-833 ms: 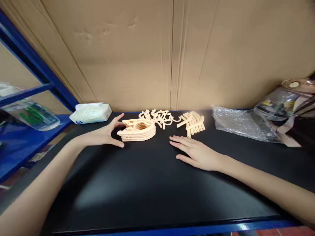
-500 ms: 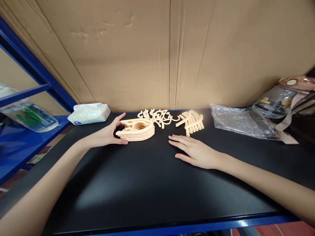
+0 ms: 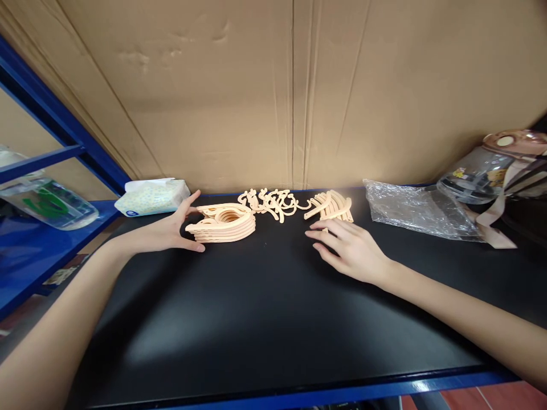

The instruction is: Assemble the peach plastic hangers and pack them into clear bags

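My left hand (image 3: 173, 230) is at the left end of a stack of cream plastic hanger bodies (image 3: 226, 230). Its thumb lies along the front and its index finger points up behind, the fingers spread; some fingers are hidden. Just right of the stack is a loose pile of small cream hooks (image 3: 276, 202). My right hand (image 3: 348, 247) reaches over the near side of a bundle of curved hanger arms (image 3: 331, 204), fingers apart and slightly bent. A tip of one arm shows between the fingers; whether they touch it I cannot tell.
A tissue pack (image 3: 151, 197) lies at the back left, beside a blue metal shelf frame (image 3: 96, 162) with a clear water container (image 3: 55, 205). Crumpled clear plastic bag (image 3: 421, 213) and a strapped bottle (image 3: 474, 173) are at the right. Cardboard (image 3: 213, 102) stands behind the black tabletop (image 3: 273, 324).
The stack of hanger bodies has slid left along with my left hand. My right hand has moved right and slightly farther back, now covering the near ends of the hanger arms.
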